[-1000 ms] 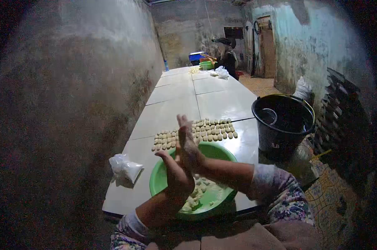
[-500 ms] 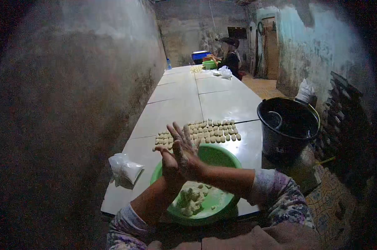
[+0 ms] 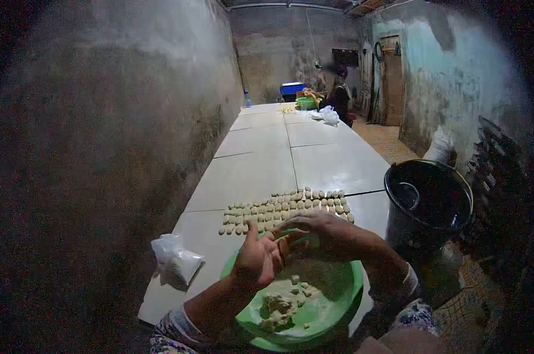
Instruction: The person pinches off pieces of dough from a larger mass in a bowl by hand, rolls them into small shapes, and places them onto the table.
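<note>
My left hand [image 3: 258, 259] is held over the near side of the green basin [image 3: 356, 289], palm turned up and thumb raised, its fingers apart and a little bent. My right hand [image 3: 323, 233] arches in from the right, its fingers drawn together at the left hand's fingertips. Whatever lies between them, if anything, is hidden. Inside the basin are a crumbly lump of pale dough [image 3: 280, 307], a few smaller bits and white flour. Just beyond the rim, small oval dough pieces [image 3: 267, 215] lie in rows on the white table [image 3: 252, 171].
A plastic bag of white powder [image 3: 177, 259] rests left of the basin. To the right stands a large black bucket [image 3: 429, 197]. At the far end a person [image 3: 336, 97] works beside another green basin [image 3: 307, 103] and a blue crate [image 3: 293, 88]. A wall runs along the left.
My palms were pressed together with fingers pointing up; now they are parted, the right hand bent over the left's fingertips. The view has tilted, so the table sits lower.
</note>
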Demonstrator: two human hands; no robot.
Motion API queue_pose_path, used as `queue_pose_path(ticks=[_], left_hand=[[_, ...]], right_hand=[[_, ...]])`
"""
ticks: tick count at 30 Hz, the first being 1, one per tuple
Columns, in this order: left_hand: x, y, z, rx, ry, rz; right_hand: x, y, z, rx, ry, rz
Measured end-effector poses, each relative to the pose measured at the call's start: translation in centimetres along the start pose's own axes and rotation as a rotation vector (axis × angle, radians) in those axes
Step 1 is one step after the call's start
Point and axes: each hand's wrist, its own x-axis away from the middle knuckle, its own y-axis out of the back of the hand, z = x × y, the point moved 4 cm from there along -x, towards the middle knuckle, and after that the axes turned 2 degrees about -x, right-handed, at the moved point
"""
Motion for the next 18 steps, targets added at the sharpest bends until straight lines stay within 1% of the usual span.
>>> queue_pose_path(ticks=[1, 2, 3, 5, 6, 7, 8, 9, 10, 11, 13, 14, 15, 16, 17, 18], left_hand=[[-0.4, 0.0, -0.1, 0.009, 0.038, 0.035], [-0.5, -0.2, -0.2, -0.007, 0.028, 0.098], [-0.9, 0.4, -0.2, -0.003, 0.034, 0.095], [-1.0, 0.6, -0.4, 0.271, 0.064, 0.466], [-1.1, 0.3, -0.2, -0.036, -0.007, 0.079], [-1.2, 0.8, -0.2, -0.028, -0.005, 0.076], [-1.3, 1.1, -0.3, 0.085, 0.018, 0.149], [-1.3, 1.6, -0.4, 0.2, 0.041, 0.223], [-1.3, 1.8, -0.6, 0.163, 0.1, 0.416], [-1.3, 2.1, -0.5, 0.169, 0.102, 0.416], [-0.6, 0.1, -1.0, -0.556, 0.007, 0.136], [-0.2, 0.2, -1.1, -0.757, -0.056, 0.093], [-0.2, 0.5, -1.2, -0.753, -0.054, 0.09], [-0.2, 1.0, -1.3, -0.815, -0.086, 0.081], [-0.3, 1.5, -1.5, -0.879, -0.12, 0.072], [-0.3, 1.8, -1.5, -0.88, -0.122, 0.066]], right_hand=[[0.1, -0.6, -0.3, -0.043, -0.01, 0.033], [0.2, -1.3, -0.9, -0.048, -0.014, 0.033], [0.3, -1.9, -1.5, -0.099, 0.01, 0.013], [0.1, -2.4, -1.9, -0.152, 0.024, -0.005], [-0.1, -2.3, -1.5, -0.052, 0.003, -0.021], [-0.3, -2.4, -1.5, 0.048, -0.016, -0.035], [-0.5, -3.0, -2.7, 0.033, 0.147, -0.089], [-0.6, -3.0, -2.4, 0.033, 0.143, -0.083], [-0.6, -2.7, -1.8, -0.025, 0.071, -0.084], [-0.6, -2.3, -1.3, -0.082, -0.001, -0.088], [-0.5, -1.8, -0.8, -0.077, 0.02, -0.118], [-0.5, -1.6, -0.7, 0.022, 0.065, -0.164], [-0.4, -1.5, -0.4, 0.12, 0.113, -0.208], [-0.5, -1.7, -0.8, 0.191, 0.186, -0.267], [-0.5, -1.7, -0.7, 0.187, 0.19, -0.264], [-0.5, -1.8, -0.6, 0.177, 0.148, -0.229]])
